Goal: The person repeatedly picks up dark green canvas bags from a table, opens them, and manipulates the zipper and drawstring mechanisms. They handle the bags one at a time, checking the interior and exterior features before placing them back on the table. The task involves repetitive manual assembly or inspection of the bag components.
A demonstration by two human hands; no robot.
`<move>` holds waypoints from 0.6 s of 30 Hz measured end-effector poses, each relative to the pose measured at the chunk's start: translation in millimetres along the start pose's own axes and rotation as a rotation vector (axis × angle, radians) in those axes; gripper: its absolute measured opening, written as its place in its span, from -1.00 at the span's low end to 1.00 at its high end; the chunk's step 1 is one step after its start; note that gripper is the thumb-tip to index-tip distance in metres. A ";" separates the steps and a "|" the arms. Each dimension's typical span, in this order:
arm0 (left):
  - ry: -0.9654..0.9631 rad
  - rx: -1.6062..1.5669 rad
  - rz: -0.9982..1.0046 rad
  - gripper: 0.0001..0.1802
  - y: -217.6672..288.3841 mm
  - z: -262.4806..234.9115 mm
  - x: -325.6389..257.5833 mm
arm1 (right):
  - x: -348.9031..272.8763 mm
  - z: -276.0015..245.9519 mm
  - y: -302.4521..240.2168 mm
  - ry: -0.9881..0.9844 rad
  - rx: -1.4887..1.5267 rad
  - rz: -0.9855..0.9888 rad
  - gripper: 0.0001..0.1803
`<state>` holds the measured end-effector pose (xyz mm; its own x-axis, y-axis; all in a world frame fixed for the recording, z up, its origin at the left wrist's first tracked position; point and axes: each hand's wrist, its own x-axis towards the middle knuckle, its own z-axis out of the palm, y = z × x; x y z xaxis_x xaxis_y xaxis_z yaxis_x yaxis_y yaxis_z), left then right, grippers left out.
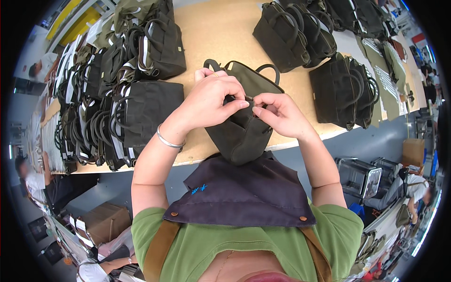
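Dark olive bag [244, 127], tan table [221, 33], navy apron [244, 192], green shirt [211, 244]

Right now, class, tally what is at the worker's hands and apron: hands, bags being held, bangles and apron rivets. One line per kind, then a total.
Hands: 2, left hand and right hand
Olive bag held in both: 1
Silver bangle on the left wrist: 1
Apron rivets: 2, one at each top corner
Total: 6
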<state>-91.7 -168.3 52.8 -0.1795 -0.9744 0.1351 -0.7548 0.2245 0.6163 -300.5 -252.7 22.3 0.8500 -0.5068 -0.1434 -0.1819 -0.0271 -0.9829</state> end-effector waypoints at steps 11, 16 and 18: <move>-0.023 0.000 0.030 -0.85 -5.7 -2.0 -0.1 | 2.9 5.1 1.5 0.026 -0.037 -0.121 -0.85; -0.024 0.036 0.034 -0.87 -3.1 -4.4 0.3 | 2.1 5.3 -4.9 0.033 -0.192 -0.157 -0.86; -0.012 0.045 0.036 -0.87 -2.6 -4.0 0.9 | 2.1 7.0 -7.9 0.044 -0.229 -0.181 -0.87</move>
<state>-87.4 -169.8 54.5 -0.2143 -0.9656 0.1472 -0.7753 0.2599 0.5756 -293.8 -247.5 28.9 0.8574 -0.5128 0.0424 -0.1400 -0.3117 -0.9398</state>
